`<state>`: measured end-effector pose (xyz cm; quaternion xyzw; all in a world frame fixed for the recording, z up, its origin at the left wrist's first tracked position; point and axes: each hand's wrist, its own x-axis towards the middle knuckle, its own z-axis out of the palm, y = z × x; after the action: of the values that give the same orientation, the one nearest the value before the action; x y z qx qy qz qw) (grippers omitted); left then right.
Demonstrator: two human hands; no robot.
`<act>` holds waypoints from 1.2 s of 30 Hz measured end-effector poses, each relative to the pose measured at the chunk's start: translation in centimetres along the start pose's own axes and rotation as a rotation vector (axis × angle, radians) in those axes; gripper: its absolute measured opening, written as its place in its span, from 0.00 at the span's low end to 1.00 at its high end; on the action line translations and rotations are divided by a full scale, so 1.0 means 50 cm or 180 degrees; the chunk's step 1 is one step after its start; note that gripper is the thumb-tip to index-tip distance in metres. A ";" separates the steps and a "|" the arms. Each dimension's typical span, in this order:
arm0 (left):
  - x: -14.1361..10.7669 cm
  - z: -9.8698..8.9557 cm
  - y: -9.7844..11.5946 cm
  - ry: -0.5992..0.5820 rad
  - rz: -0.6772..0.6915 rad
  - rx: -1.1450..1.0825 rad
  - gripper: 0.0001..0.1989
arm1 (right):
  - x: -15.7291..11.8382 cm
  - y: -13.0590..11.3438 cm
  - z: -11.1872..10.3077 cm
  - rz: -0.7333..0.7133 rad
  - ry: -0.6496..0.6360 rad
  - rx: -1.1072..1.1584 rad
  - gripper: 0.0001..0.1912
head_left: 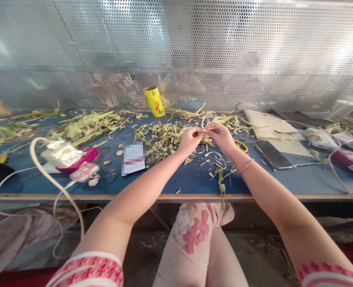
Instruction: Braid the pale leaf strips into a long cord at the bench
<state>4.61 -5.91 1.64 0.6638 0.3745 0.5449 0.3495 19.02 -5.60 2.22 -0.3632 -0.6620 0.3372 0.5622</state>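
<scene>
Head cam view: my left fingers (198, 133) and right fingers (213, 128) are pinched together, tips nearly meeting, on what looks like a pale plant strip (204, 130), kinda too small to be sure. It's over the table (170, 185), right beside the leafy scraps (161, 137), with a dark phone (273, 154) off to my right.

Plant strip (204, 128), slender, pale — pinched between left hand (191, 140) and right hand (221, 136) — above plant shreds (161, 137), greenish-yellow, curled, heaped loosely on the blue desk (164, 185).
</scene>
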 end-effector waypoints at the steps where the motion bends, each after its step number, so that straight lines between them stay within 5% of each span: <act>1: 0.000 0.000 -0.001 -0.0015 0.0045 0.0020 0.06 | 0.000 -0.001 0.000 0.0044 0.0008 0.0051 0.09; 7: -0.002 0.000 0.006 -0.0041 0.0009 0.0019 0.06 | -0.001 -0.003 -0.002 0.0169 -0.0039 0.0292 0.10; 20: 0.000 0.003 0.003 0.0140 -0.0200 -0.0380 0.07 | 0.003 0.001 -0.006 -0.0237 -0.0044 -0.0341 0.11; 36: -0.002 0.002 0.003 -0.0039 0.0125 -0.0067 0.06 | 0.002 0.003 -0.006 -0.0251 0.0215 -0.0760 0.13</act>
<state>4.73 -6.07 1.70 0.6706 0.3535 0.5515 0.3481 19.30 -5.44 2.19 -0.4124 -0.6919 0.2212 0.5498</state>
